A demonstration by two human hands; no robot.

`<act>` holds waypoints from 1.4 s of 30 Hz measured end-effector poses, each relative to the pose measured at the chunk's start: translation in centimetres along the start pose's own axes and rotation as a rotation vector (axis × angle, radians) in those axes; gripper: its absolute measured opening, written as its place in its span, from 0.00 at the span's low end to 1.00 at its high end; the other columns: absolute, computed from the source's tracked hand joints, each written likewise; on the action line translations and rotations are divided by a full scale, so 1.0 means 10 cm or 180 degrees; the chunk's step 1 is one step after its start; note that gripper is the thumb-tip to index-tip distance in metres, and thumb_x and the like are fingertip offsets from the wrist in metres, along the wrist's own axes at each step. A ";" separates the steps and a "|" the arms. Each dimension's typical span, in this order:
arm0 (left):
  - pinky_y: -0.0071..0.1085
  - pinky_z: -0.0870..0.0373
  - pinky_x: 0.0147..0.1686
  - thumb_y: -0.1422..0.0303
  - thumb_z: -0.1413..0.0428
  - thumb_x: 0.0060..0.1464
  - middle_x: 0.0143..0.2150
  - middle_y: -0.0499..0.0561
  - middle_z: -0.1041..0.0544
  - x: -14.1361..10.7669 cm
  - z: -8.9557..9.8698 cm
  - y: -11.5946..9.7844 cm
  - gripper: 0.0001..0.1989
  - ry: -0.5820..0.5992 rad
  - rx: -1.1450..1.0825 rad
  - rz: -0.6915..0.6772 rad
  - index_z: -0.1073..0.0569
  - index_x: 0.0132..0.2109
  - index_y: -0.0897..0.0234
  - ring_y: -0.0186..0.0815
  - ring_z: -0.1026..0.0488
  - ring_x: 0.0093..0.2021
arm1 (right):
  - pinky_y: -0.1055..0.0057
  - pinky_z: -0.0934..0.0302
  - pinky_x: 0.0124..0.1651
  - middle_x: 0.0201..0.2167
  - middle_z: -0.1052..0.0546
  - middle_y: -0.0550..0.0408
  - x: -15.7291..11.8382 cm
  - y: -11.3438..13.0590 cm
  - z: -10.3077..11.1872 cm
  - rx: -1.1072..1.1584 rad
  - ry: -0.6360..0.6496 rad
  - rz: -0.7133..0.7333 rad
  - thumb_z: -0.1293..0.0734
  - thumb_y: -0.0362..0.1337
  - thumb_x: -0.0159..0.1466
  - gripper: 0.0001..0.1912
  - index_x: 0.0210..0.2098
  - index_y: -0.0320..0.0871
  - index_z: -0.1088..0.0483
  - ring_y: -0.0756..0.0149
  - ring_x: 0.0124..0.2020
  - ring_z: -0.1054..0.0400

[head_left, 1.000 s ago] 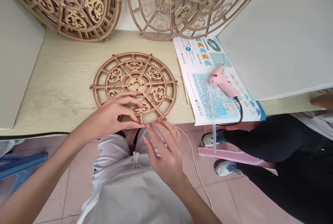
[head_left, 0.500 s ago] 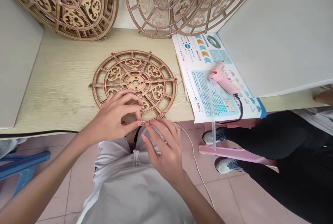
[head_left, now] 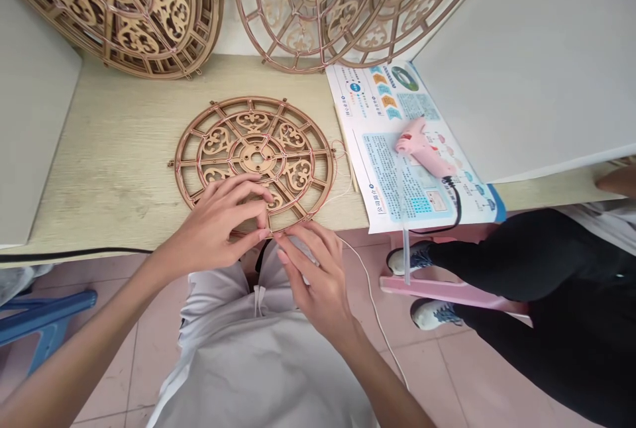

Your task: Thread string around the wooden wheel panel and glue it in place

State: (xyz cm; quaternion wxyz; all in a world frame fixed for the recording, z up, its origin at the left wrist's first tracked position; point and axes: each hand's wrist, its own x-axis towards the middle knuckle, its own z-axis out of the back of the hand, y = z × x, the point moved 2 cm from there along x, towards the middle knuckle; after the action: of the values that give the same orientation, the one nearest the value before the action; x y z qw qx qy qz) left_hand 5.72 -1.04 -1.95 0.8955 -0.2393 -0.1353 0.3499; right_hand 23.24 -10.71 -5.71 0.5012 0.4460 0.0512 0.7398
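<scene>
A round brown-gold openwork frame (head_left: 258,160) with scroll ornaments lies flat at the table's front edge. Thin reddish wire runs along its ribs and rings. My left hand (head_left: 216,222) reaches over the near left part, thumb and index finger pinched at the near rim on what looks like the thin wire; the fingertips hide most of it. My right hand (head_left: 320,275) is beside it, fingertips touching the near rim and thumb held apart below them. A loose white wire (head_left: 368,282) leaves the frame's right side and hangs past the table edge.
Similar round frames (head_left: 163,24) lean at the back. A pink glue gun (head_left: 424,150) with a clear glue stick and black cord lies on a printed sheet (head_left: 370,206). White panels (head_left: 527,70) flank the table (head_left: 114,143). Another person's legs (head_left: 521,262) are at right.
My right thumb has moved slightly up and right, closer to the fingers. My left hand keeps its pinch at the near rim. The view has shifted slightly.
</scene>
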 end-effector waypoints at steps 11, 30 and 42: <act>0.47 0.45 0.59 0.65 0.47 0.62 0.57 0.47 0.26 0.01 -0.01 -0.03 0.07 -0.0105 0.0096 0.0033 0.28 0.35 0.59 0.46 0.41 0.69 | 0.55 0.38 0.54 0.49 0.22 0.46 -0.02 0.01 -0.03 -0.0096 -0.0053 0.0062 0.33 0.25 0.68 0.16 0.53 0.42 0.27 0.54 0.55 0.33; 0.45 0.44 0.57 0.67 0.48 0.59 0.57 0.49 0.26 0.02 -0.04 -0.10 0.06 -0.0154 0.0155 0.0115 0.29 0.34 0.60 0.46 0.39 0.68 | 0.50 0.36 0.56 0.48 0.22 0.43 -0.07 0.05 -0.08 -0.0327 -0.0170 0.0199 0.33 0.25 0.66 0.16 0.51 0.41 0.25 0.51 0.56 0.33; 0.50 0.44 0.64 0.65 0.46 0.61 0.59 0.49 0.26 -0.01 -0.04 -0.09 0.09 -0.0220 -0.0017 0.0130 0.27 0.33 0.61 0.49 0.41 0.70 | 0.66 0.37 0.42 0.32 0.25 0.54 0.61 -0.24 0.08 0.0399 0.1362 -0.0238 0.29 0.29 0.65 0.05 0.32 0.41 0.25 0.64 0.37 0.33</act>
State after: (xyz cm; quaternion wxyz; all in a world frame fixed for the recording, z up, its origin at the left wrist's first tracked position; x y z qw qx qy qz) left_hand 6.27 -1.83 -1.80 0.8823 -0.2322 -0.1622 0.3759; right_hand 24.87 -5.07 -2.76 0.4773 0.3070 0.2188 0.7938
